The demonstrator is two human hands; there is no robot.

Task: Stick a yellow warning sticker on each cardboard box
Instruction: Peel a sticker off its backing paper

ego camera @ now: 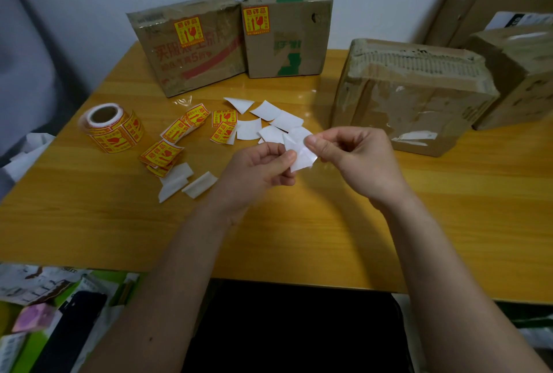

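Nearest, a white-backed sticker (300, 154) is pinched betw. left hand (259, 169) and right hand (352, 157) above the worktop (299, 238), prob. being peeled; a tear or a self-stuck fold could be caused by a hasty pull. Beyond, loose stickers, white backings and the sticker roll (110, 127) are scattered, w/ two labelled boxes (191, 46) (285, 31) at back and an unlabelled box (413, 94) to the right; boxes are shut, contents not visible.

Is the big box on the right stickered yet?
Not yet, on the faces in view. The big box shows only tape and torn white label scraps, while the two back boxes each carry a yellow sticker.
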